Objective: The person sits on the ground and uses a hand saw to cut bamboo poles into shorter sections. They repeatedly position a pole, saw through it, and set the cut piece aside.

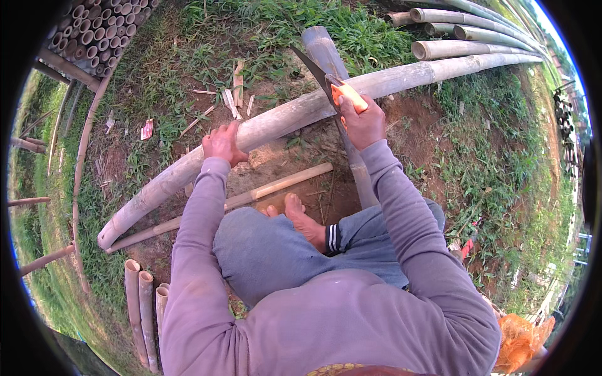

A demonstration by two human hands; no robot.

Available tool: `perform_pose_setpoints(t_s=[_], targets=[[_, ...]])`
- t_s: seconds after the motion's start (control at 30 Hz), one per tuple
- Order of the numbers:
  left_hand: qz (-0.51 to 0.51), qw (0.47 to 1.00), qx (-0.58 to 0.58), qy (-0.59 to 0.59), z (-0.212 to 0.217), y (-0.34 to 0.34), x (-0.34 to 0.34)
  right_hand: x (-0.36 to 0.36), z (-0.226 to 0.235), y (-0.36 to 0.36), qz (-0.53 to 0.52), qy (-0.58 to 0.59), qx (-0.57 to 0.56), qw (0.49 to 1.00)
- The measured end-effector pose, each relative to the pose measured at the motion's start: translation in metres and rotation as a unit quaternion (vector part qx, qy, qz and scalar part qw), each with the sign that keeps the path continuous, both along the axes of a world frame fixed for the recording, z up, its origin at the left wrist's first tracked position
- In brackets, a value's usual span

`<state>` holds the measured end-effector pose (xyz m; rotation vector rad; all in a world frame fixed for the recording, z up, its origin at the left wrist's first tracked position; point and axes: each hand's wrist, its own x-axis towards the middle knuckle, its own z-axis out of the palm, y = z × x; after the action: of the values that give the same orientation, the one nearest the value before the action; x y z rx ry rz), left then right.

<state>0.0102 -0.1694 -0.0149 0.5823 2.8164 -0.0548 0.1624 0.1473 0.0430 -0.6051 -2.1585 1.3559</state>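
A long, thick bamboo pole [276, 125] runs slantwise in front of me from the lower left to the upper right. My left hand [224, 144] is wrapped over the pole left of its middle. In my right hand [365, 122] is the orange handle of a handsaw [313, 70]. Its dark blade points up and left, at the pole's upper side; whether the teeth are in the bamboo I cannot tell. Beneath the pole, another bamboo length [323, 50] crosses it as a support. A thinner bamboo stick [282, 183] lies nearer, by my bare foot [304, 222].
More bamboo poles [467, 49] lie at the upper right. Stacked bamboo ends [94, 37] fill the upper left, beside a bamboo rail [80, 169]. Short cut lengths [145, 313] stand at lower left, an orange mesh bag [519, 341] at lower right. Splinters [231, 103] litter the grass.
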Motion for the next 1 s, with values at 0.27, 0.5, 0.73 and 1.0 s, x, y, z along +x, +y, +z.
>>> perform_pose_setpoints(t_s=[0.27, 0.5, 0.73, 1.0], targets=[[0.015, 1.000, 0.006, -0.002, -0.007, -0.020, 0.001, 0.252, 0.026, -0.041, 0.018, -0.058, 0.011, 0.998], [-0.013, 1.000, 0.016, 0.016, -0.001, 0.001, 0.000, 0.023, -0.008, -0.005, -0.022, 0.027, 0.048, 0.998], [0.006, 1.000, 0.006, 0.013, -0.002, -0.018, 0.001, 0.172, 0.012, -0.034, 0.005, -0.078, -0.022, 0.997], [-0.008, 1.000, 0.005, 0.025, -0.008, -0.010, 0.001, 0.120, -0.013, -0.028, -0.008, 0.008, 0.059, 0.998]])
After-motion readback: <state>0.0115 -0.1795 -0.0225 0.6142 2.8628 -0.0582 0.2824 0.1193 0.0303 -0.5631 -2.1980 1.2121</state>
